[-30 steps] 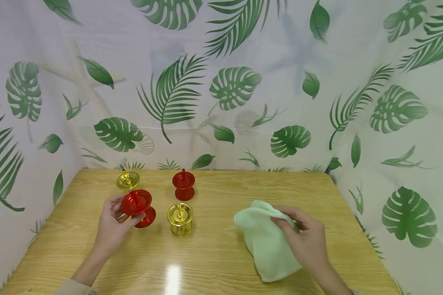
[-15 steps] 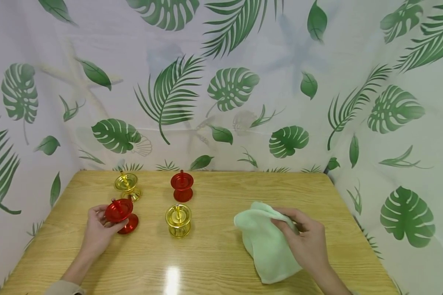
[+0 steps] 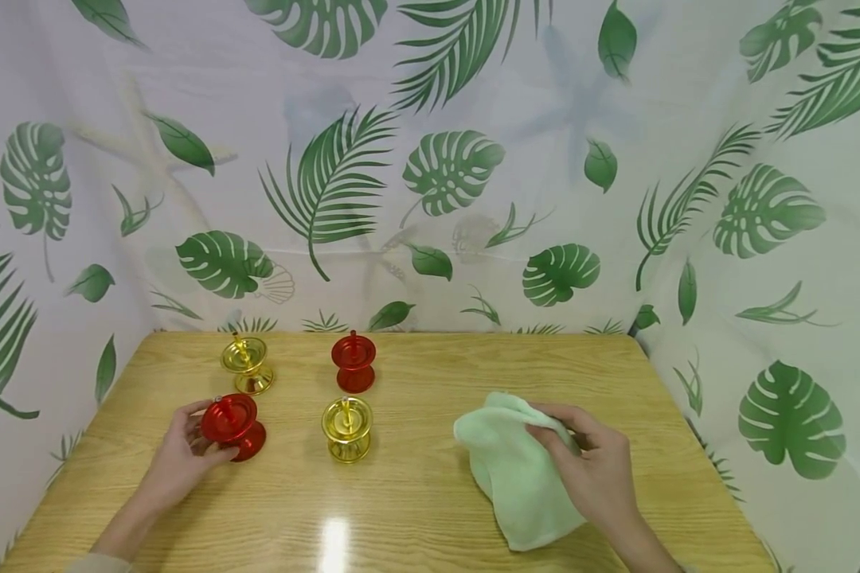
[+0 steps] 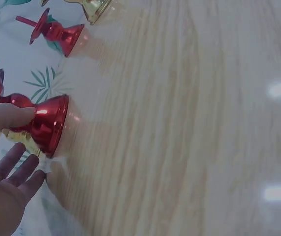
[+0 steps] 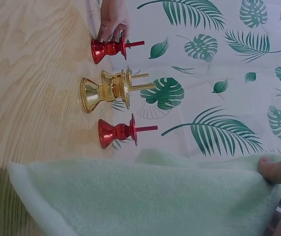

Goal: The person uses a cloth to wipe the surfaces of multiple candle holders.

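From here I'd hold the slick-looking near-left red candle holder point(image 3: 231, 417) by its waist, left hand point(image 3: 177, 459) spread around it, right hand point(image 3: 598, 455) pinching soft-looking cloth point(image 3: 519, 481).

Front red stand point(image 3: 231, 422) shifted left and nearer, left hand point(image 3: 181, 455) along with it, thumb point(image 4: 10, 116) lower

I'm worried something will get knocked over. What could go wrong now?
The left hand is right by the front red stand; a bump might tip it, perhaps into the back gold stand. The right hand pinches a pale green cloth; swinging it left could maybe knock over the front gold stand.
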The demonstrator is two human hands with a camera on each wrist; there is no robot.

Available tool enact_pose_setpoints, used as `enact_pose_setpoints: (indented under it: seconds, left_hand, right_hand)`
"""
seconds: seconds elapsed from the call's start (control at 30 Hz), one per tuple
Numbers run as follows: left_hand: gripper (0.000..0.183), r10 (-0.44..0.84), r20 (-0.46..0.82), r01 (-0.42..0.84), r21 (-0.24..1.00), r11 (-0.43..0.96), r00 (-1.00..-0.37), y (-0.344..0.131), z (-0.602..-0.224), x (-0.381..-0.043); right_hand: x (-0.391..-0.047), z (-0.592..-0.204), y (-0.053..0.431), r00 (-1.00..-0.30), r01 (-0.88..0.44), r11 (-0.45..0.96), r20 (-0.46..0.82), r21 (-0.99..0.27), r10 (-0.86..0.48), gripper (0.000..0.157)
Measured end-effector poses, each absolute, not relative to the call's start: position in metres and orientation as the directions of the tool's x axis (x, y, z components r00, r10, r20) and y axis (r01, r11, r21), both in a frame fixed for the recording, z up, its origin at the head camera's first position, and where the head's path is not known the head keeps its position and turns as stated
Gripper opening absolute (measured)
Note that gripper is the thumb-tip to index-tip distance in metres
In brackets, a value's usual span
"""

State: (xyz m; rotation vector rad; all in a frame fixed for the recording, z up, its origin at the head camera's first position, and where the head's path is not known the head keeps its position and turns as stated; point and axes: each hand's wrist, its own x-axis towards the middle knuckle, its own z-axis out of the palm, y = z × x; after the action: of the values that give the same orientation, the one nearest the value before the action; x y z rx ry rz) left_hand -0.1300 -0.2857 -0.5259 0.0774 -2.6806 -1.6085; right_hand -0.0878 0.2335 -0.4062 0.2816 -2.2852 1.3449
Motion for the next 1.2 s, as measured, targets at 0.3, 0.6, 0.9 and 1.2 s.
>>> enact_pose_setpoints:
  seconds: [0.3, 0.6, 0.9, 1.2]
  left_hand:
    - [0.071, -0.012, 0.062, 0.042, 0.797, 0.603, -0.998, -0.323, -0.522, -0.139]
    - [0.073, -0.017, 0.038, 0.015, 0.716, 0.698, -0.999, -0.336, -0.511, -0.165]
    - [0.088, -0.006, -0.034, -0.027, 0.647, 0.762, -0.999, -0.334, -0.504, -0.189]
    - [0.086, 0.009, -0.038, -0.018, 0.645, 0.764, -0.999, -0.323, -0.501, -0.207]
  right_hand:
    - [-0.089, -0.408, 0.236, -0.864, -0.396, 0.507, 0.497, -0.765, 0.076, 0.024]
    - [-0.092, -0.412, 0.237, -0.855, -0.416, 0.486, 0.512, -0.769, 0.079, 0.026]
    - [-0.09, -0.413, 0.241, -0.861, -0.394, 0.506, 0.501, -0.768, 0.09, 0.024]
    - [-0.091, -0.414, 0.241, -0.853, -0.407, 0.494, 0.514, -0.768, 0.096, 0.026]
